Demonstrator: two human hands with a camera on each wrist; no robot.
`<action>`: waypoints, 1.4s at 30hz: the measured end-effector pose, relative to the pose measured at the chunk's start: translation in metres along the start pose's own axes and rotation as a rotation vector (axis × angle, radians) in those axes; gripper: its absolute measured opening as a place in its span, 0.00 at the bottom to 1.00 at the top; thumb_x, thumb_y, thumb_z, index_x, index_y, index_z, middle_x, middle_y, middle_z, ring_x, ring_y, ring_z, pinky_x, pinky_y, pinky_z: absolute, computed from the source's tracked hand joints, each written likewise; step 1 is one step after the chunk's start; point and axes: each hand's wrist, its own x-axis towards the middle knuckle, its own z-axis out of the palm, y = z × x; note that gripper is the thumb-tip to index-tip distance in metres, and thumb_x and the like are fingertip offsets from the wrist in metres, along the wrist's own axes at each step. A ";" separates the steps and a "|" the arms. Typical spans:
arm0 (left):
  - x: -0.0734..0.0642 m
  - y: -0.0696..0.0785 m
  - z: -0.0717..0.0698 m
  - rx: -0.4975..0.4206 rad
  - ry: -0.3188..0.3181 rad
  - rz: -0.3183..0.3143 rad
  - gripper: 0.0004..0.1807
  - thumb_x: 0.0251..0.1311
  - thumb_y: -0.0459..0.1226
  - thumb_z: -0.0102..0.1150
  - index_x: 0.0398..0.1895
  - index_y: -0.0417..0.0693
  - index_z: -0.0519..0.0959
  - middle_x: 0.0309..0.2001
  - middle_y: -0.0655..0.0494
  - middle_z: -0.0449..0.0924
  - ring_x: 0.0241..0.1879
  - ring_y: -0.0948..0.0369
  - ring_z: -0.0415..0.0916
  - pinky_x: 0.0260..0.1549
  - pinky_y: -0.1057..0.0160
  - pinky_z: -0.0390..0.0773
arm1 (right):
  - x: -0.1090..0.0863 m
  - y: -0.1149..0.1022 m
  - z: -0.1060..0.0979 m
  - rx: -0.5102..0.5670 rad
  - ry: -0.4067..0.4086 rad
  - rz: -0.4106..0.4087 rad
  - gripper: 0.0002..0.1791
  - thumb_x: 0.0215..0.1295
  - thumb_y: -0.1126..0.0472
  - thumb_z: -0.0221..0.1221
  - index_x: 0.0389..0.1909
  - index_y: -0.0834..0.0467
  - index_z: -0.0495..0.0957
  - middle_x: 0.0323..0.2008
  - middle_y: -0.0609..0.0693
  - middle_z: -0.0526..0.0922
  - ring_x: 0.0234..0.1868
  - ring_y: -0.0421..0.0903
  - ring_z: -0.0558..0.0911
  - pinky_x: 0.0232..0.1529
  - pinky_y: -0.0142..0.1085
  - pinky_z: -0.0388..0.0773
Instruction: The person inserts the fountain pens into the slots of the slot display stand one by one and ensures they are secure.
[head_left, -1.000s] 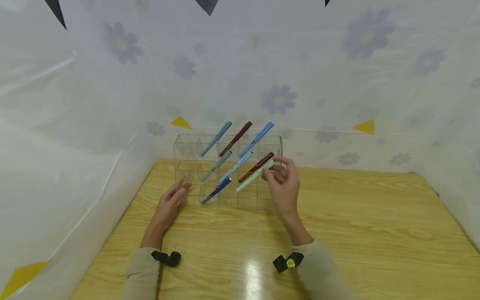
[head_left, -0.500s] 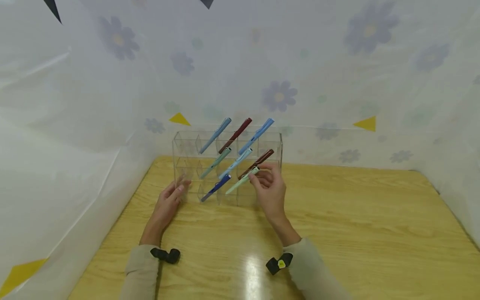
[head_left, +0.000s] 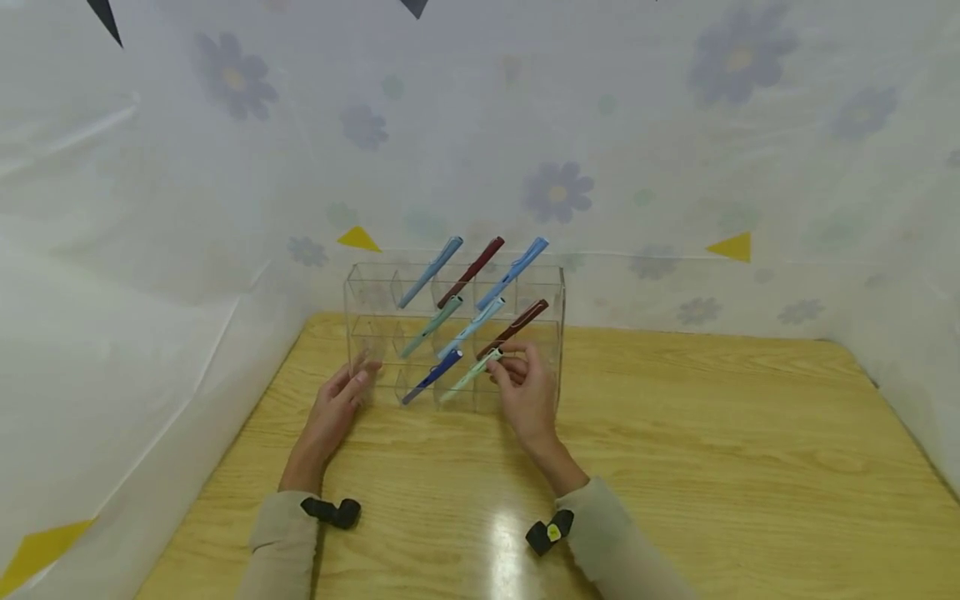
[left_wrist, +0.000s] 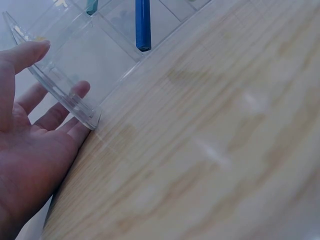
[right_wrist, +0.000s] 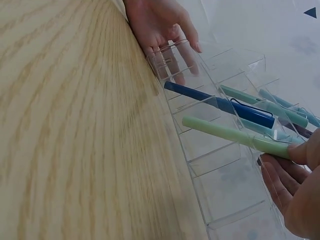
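A clear acrylic pen rack (head_left: 367,321) with three tiers of compartments stands on the table. My left hand (head_left: 333,412) grips its left side panel, thumb in front and fingers round the edge, as the left wrist view shows. My right hand (head_left: 531,398) pinches a pale green pen (right_wrist: 220,131) near its capped end, its lower end in the bottom tier. Just left of that pen leans a dark blue pen (head_left: 432,377). The middle tier bears a green pen (head_left: 432,327), a light blue pen (head_left: 471,327) and a dark red pen (head_left: 513,327), partly behind my right fingers.
Along the top tier lean a grey-blue pen (head_left: 431,272), a dark red pen (head_left: 471,272) and a bright blue pen (head_left: 513,272). White flowered sheeting (head_left: 465,125) encloses the wooden table (head_left: 712,442) at the back and sides.
My right hand has moved left and down with the pale green pen, bringing it beside the dark blue pen in the bottom tier. My left hand stays on the rack's side.
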 end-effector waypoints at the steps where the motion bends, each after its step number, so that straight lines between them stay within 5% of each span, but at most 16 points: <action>1: 0.001 0.000 0.000 -0.002 0.000 0.000 0.31 0.81 0.49 0.46 0.75 0.35 0.65 0.77 0.44 0.62 0.76 0.53 0.54 0.60 0.63 0.62 | 0.000 0.002 0.000 -0.017 0.001 -0.010 0.13 0.66 0.76 0.64 0.49 0.72 0.75 0.40 0.66 0.88 0.39 0.62 0.88 0.36 0.49 0.84; 9: 0.002 0.000 0.004 0.010 -0.005 -0.010 0.30 0.80 0.49 0.47 0.74 0.37 0.67 0.75 0.45 0.65 0.77 0.53 0.53 0.62 0.65 0.60 | -0.004 0.005 -0.007 -0.196 -0.020 -0.020 0.11 0.68 0.69 0.67 0.48 0.62 0.79 0.42 0.55 0.90 0.41 0.49 0.89 0.38 0.37 0.84; 22: -0.004 0.002 0.005 0.014 0.002 -0.004 0.30 0.81 0.49 0.46 0.75 0.39 0.67 0.77 0.47 0.63 0.78 0.54 0.50 0.71 0.49 0.52 | -0.001 0.000 -0.015 -0.273 -0.049 0.017 0.12 0.66 0.67 0.69 0.47 0.63 0.79 0.40 0.56 0.89 0.38 0.48 0.89 0.37 0.35 0.84; 30: -0.007 0.001 0.007 0.011 0.009 -0.016 0.29 0.80 0.49 0.48 0.73 0.40 0.70 0.76 0.49 0.64 0.75 0.56 0.53 0.57 0.64 0.61 | -0.004 -0.002 -0.018 -0.275 -0.060 0.047 0.11 0.66 0.67 0.69 0.46 0.62 0.79 0.39 0.55 0.89 0.38 0.48 0.89 0.36 0.35 0.84; 42: -0.004 0.001 0.000 0.008 0.020 0.005 0.30 0.80 0.49 0.47 0.77 0.43 0.65 0.76 0.46 0.64 0.70 0.58 0.57 0.51 0.67 0.64 | 0.007 -0.031 -0.048 -0.206 -0.026 0.023 0.11 0.69 0.63 0.67 0.47 0.64 0.80 0.37 0.56 0.89 0.37 0.51 0.89 0.36 0.31 0.83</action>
